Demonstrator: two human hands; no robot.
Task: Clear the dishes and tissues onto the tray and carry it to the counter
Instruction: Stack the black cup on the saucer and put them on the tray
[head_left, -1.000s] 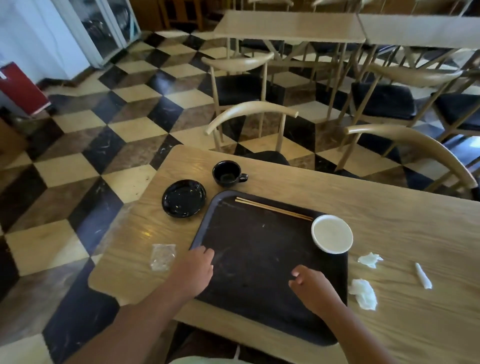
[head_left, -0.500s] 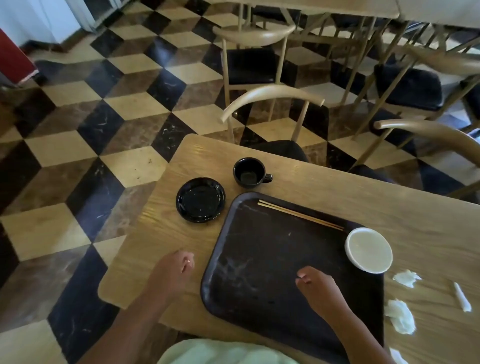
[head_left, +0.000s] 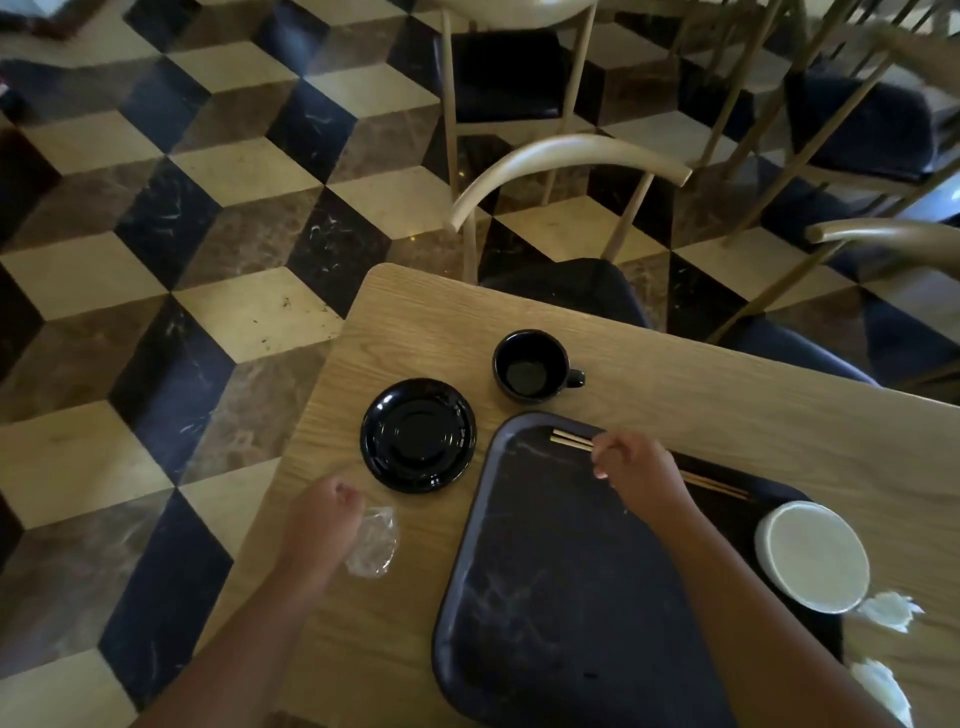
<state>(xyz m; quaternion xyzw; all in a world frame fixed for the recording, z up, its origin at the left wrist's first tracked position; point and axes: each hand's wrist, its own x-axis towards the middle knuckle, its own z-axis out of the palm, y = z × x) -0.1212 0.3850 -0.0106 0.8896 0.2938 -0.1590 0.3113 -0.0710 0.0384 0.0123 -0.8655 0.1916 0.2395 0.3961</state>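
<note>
A dark tray (head_left: 545, 597) lies on the wooden table (head_left: 727, 415). A pair of chopsticks (head_left: 571, 442) rests along its far edge, and a white plate (head_left: 813, 556) sits at its right edge. Left of the tray stand a black saucer (head_left: 418, 435) and a black cup (head_left: 530, 366). A clear plastic wrapper (head_left: 374, 540) lies near the table's left edge. My left hand (head_left: 324, 514) is curled and touches the wrapper's left side. My right hand (head_left: 636, 470) hovers over the chopsticks with loosely bent fingers and nothing visibly held. Crumpled tissues (head_left: 888, 610) lie right of the tray.
A wooden chair with a dark seat (head_left: 566, 171) is tucked in at the far side of the table. More chairs (head_left: 857, 124) stand behind and to the right. The chequered floor (head_left: 182, 260) spreads out on the left. Another tissue (head_left: 888, 686) lies at the lower right.
My right hand has moved from the tray's middle forward to the chopsticks. My left hand has shifted off the tray to the wrapper. The camera has tilted down and closer.
</note>
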